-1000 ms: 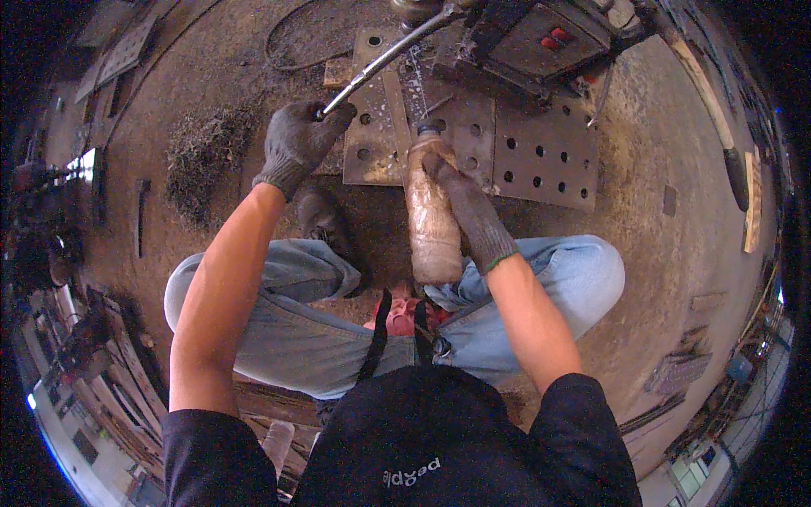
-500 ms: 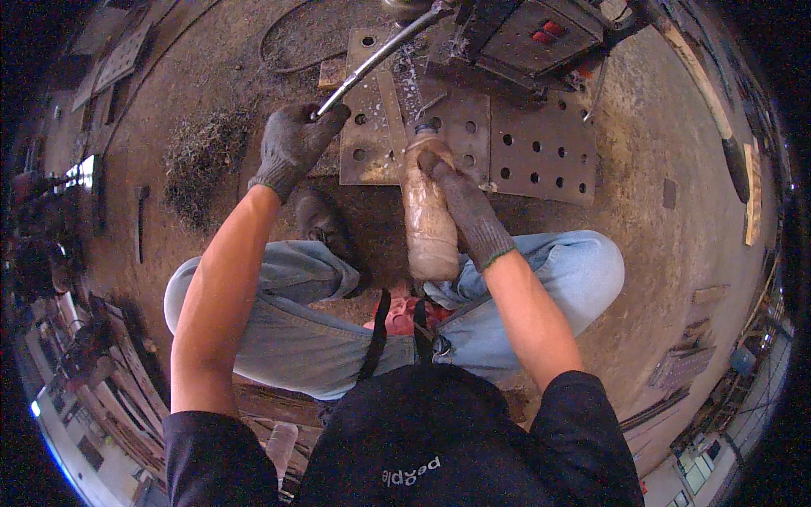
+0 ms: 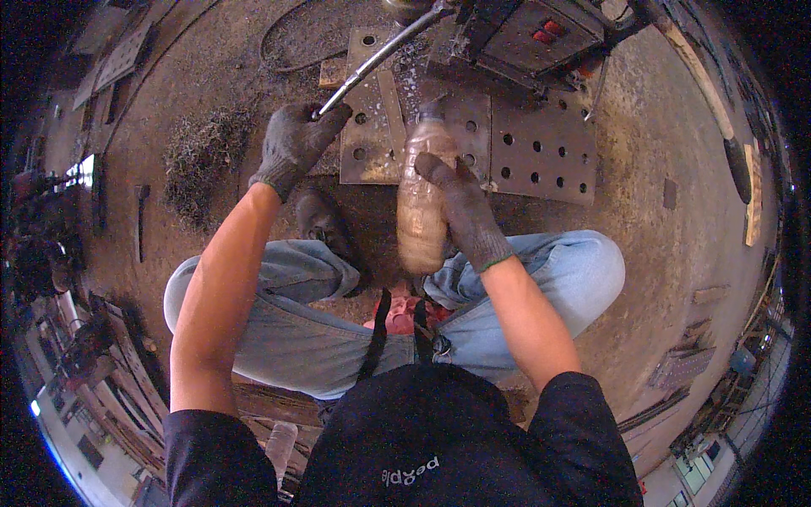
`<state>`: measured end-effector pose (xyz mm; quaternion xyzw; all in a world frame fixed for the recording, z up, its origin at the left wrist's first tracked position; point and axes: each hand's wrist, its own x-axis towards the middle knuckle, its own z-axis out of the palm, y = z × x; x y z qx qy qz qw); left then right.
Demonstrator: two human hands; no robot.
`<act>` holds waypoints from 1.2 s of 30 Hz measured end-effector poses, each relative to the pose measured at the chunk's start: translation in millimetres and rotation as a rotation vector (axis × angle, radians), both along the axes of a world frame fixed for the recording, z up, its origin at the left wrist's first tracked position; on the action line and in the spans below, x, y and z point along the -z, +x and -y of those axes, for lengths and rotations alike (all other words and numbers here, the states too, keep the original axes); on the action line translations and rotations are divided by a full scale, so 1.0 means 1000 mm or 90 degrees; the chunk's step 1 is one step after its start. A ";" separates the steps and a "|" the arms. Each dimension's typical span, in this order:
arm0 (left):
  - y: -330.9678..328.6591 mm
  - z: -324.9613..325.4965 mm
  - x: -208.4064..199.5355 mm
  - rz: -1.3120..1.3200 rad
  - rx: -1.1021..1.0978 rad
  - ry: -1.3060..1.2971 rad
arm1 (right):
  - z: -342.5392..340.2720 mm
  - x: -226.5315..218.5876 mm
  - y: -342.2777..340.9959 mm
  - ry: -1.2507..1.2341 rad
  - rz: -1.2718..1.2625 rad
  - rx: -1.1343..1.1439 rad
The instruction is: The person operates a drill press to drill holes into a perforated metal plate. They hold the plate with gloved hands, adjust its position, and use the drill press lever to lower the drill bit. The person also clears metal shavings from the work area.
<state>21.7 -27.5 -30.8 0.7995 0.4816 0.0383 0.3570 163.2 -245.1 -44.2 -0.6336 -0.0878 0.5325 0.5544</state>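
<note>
My left hand (image 3: 299,144), in a grey knit glove, is closed round the near end of a shiny metal lever (image 3: 382,57). That lever slopes up and right to the dark machine (image 3: 528,42). In my gloved right hand (image 3: 460,198) is a plastic bottle (image 3: 424,207) with cloudy brownish contents, its dark cap end pointing away from me. The bottle is above the perforated steel plates, and my thumb lies across its upper side. Pale wet splashes lie beyond the cap, on the metal strip near the machine.
Steel plates with round holes (image 3: 541,173) lie under the machine. A heap of dark metal shavings (image 3: 207,156) is on the floor at left, with a hammer-like tool (image 3: 141,224) farther left. A long wooden handle (image 3: 697,76) stands at right. My boot (image 3: 321,221) is near the plates.
The bottle in my right hand has shifted slightly left and its base has come up a little. My left hand stays on the lever almost unmoved.
</note>
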 end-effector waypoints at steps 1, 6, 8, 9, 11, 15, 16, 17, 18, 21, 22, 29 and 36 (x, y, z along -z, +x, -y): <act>0.001 0.001 -0.001 -0.003 -0.001 -0.002 | 0.000 0.003 0.000 -0.006 0.011 -0.017; 0.000 0.001 0.000 0.000 -0.005 0.015 | 0.000 -0.003 0.000 -0.056 -0.038 -0.072; 0.000 0.000 0.003 0.011 -0.001 0.018 | 0.001 0.004 0.002 -0.074 -0.026 -0.080; -0.001 0.001 0.004 0.017 -0.006 0.018 | 0.000 0.002 0.002 -0.076 -0.028 -0.068; -0.003 0.001 0.006 0.030 -0.016 0.016 | -0.002 -0.004 0.002 -0.079 -0.031 -0.046; -0.001 0.000 0.005 0.030 0.007 0.006 | 0.000 0.015 0.006 -0.060 -0.114 -0.027; -0.002 -0.001 0.008 0.033 0.008 0.009 | 0.000 0.016 0.006 -0.067 -0.107 -0.035; -0.003 -0.002 0.010 0.036 0.009 0.012 | -0.001 0.017 0.005 -0.074 -0.099 -0.043; -0.003 -0.002 0.010 0.034 0.006 0.011 | -0.002 0.013 0.005 -0.086 -0.098 -0.045; -0.002 -0.002 0.009 0.024 0.005 0.013 | -0.004 0.007 0.004 -0.111 -0.079 -0.054; -0.001 -0.001 0.008 0.019 0.008 0.015 | -0.003 0.011 0.006 -0.115 -0.064 -0.058; -0.002 -0.002 0.007 0.011 0.009 0.034 | -0.001 0.032 0.008 -0.109 -0.044 -0.070; -0.002 -0.002 0.011 0.013 0.007 0.019 | 0.000 0.017 0.005 -0.082 -0.065 -0.048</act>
